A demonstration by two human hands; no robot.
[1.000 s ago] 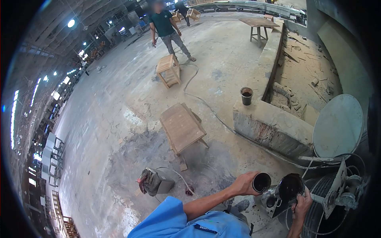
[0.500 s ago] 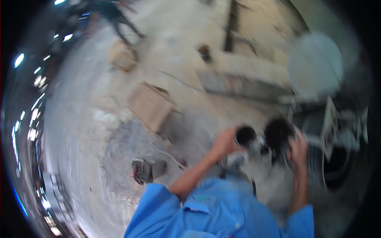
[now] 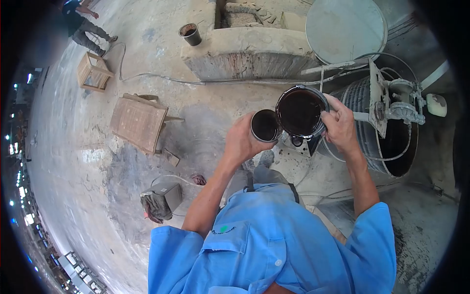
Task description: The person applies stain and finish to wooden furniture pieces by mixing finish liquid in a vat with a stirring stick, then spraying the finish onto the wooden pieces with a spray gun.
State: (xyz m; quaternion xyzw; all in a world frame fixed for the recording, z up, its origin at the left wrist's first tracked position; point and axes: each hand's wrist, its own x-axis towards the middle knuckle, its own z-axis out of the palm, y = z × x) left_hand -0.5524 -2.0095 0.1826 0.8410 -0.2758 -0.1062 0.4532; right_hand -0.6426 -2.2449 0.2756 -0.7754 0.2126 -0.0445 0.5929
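Note:
My left hand point(image 3: 241, 140) wraps round a small metal cup point(image 3: 253, 133) filled with dark, nearly black liquid. In my right hand point(image 3: 341, 125) is a larger round can point(image 3: 320, 133) of the same dark liquid, gripped at its right side with the thumb near the rim. The two vessels are side by side, their rims touching or almost so, in front of my body at about waist height. Beneath the can, a dark round piece and part of a small stand show, mostly hidden.
A ribbed drum point(image 3: 350, 100) with a metal mechanism point(image 3: 402, 105) stands at right. Behind are a low masonry trough point(image 3: 249, 59), a bucket point(image 3: 192, 35) and a round pale lid point(image 3: 345, 29). A wooden table point(image 3: 136, 122), a stool point(image 3: 93, 73) and a grey box point(image 3: 169, 196) are left; another person point(image 3: 85, 29) stands far back.
My view has swung right and steadied, so the surroundings sit further left and higher in it. The cup and can have come closer together, both still held.

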